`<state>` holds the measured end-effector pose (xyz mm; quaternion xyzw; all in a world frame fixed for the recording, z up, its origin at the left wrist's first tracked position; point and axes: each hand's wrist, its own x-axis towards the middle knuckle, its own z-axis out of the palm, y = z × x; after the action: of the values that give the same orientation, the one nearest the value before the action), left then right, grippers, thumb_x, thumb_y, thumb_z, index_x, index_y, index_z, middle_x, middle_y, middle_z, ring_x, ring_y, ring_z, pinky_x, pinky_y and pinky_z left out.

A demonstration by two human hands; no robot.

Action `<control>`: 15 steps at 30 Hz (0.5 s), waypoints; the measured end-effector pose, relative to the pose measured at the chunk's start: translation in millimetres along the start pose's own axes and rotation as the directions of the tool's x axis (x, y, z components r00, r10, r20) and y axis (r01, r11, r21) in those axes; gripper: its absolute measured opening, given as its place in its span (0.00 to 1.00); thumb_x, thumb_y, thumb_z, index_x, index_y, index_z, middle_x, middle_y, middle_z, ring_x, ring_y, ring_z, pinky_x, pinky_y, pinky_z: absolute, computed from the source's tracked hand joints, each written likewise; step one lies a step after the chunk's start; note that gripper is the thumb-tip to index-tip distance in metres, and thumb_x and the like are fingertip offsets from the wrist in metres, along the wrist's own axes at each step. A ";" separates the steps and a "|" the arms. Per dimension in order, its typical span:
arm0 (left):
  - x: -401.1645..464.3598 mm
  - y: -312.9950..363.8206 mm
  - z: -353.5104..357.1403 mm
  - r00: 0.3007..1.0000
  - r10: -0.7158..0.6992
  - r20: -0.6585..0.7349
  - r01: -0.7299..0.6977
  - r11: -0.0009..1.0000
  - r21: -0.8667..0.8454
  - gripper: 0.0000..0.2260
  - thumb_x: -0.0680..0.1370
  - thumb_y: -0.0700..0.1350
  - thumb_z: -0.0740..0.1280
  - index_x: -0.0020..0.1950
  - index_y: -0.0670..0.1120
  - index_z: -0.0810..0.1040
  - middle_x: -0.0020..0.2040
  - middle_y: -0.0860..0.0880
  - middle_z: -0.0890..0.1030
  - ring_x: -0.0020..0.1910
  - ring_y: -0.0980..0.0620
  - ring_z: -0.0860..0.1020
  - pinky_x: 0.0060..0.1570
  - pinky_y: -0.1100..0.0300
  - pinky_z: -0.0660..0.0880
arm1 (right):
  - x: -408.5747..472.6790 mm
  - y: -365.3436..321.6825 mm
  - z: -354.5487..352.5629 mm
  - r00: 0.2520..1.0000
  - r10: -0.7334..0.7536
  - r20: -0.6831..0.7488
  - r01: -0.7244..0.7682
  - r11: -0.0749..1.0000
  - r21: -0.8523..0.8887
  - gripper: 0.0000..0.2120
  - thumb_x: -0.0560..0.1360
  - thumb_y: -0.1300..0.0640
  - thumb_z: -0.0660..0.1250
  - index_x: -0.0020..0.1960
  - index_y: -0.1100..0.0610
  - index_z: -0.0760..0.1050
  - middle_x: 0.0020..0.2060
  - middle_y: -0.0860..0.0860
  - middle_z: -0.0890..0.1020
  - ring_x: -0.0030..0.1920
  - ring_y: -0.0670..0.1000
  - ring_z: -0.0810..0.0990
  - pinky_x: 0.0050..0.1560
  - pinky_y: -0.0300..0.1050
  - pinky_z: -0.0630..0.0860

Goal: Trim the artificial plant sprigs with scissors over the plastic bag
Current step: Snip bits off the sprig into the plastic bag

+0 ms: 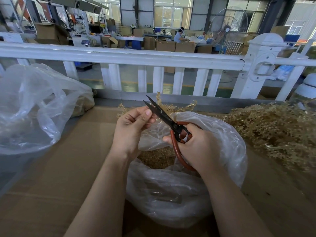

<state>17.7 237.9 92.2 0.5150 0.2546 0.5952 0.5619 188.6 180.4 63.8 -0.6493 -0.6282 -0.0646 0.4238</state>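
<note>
Mid-trim: the sprig [168,106] is being offered to parted blades above the plastic bag [227,144].

The left hand [130,130] is pinching the sprig's stem in a closed grip, while the right hand [196,146] is curling through the red handles of the scissors [168,119]. I judge the next move is closing the blades on the stem so the cutting drops into the bag; an untrimmed pile [277,129] is waiting on the bench [68,168] at right.
</note>
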 end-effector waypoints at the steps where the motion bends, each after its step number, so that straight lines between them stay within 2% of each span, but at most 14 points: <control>1: -0.3 0.4 0.1 1.000 0.003 -0.003 -0.003 1.000 0.001 0.07 0.72 0.46 0.70 0.46 0.44 0.83 0.35 0.51 0.82 0.36 0.57 0.77 0.42 0.66 0.74 | -0.3 0.4 -0.2 1.000 -0.002 0.004 0.002 1.000 -0.005 0.39 0.63 0.16 0.50 0.41 0.49 0.77 0.33 0.41 0.81 0.33 0.39 0.77 0.34 0.27 0.68; 4: -0.8 1.7 -0.2 1.000 0.012 -0.023 -0.011 1.000 0.022 0.07 0.71 0.45 0.70 0.46 0.45 0.83 0.35 0.51 0.82 0.37 0.57 0.77 0.42 0.65 0.74 | -0.2 0.0 -2.5 1.000 -0.021 -0.008 0.021 0.999 -0.050 0.33 0.65 0.18 0.53 0.41 0.47 0.76 0.34 0.40 0.80 0.33 0.37 0.74 0.34 0.27 0.65; 7: -1.7 2.3 0.1 0.999 0.034 -0.004 -0.033 0.997 0.076 0.03 0.70 0.44 0.71 0.40 0.49 0.84 0.35 0.51 0.80 0.37 0.56 0.76 0.41 0.64 0.73 | 1.0 -1.6 -3.5 0.999 -0.025 -0.024 0.023 0.995 -0.092 0.30 0.66 0.19 0.55 0.42 0.44 0.74 0.34 0.38 0.78 0.33 0.37 0.73 0.34 0.29 0.66; 9: -2.2 2.0 1.5 0.998 0.052 0.026 -0.055 0.990 0.127 0.06 0.73 0.42 0.71 0.38 0.50 0.84 0.34 0.52 0.80 0.36 0.56 0.75 0.40 0.65 0.73 | 1.4 -2.7 -4.4 0.999 -0.018 -0.031 0.015 0.995 -0.103 0.30 0.65 0.18 0.54 0.41 0.44 0.73 0.33 0.37 0.76 0.32 0.37 0.72 0.34 0.30 0.66; 12: -1.0 0.3 0.9 0.998 0.062 0.025 -0.066 0.986 0.152 0.09 0.76 0.37 0.69 0.39 0.48 0.83 0.33 0.51 0.79 0.36 0.56 0.74 0.40 0.64 0.72 | 0.9 -4.4 -5.9 0.998 -0.028 -0.048 0.022 0.992 -0.122 0.30 0.65 0.18 0.50 0.39 0.43 0.69 0.32 0.35 0.70 0.31 0.35 0.68 0.33 0.29 0.64; 15: -0.5 -0.5 -0.1 0.998 0.053 0.026 -0.057 0.987 0.151 0.05 0.76 0.37 0.69 0.40 0.41 0.81 0.34 0.49 0.78 0.36 0.53 0.72 0.42 0.60 0.71 | 1.0 -4.2 -5.9 0.998 -0.030 -0.048 0.024 0.990 -0.136 0.28 0.66 0.19 0.55 0.39 0.44 0.70 0.32 0.36 0.72 0.31 0.35 0.69 0.32 0.30 0.65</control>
<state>17.7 237.6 91.5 0.5698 0.2787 0.5836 0.5070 187.8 176.8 70.2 -0.6662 -0.6204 -0.1289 0.3933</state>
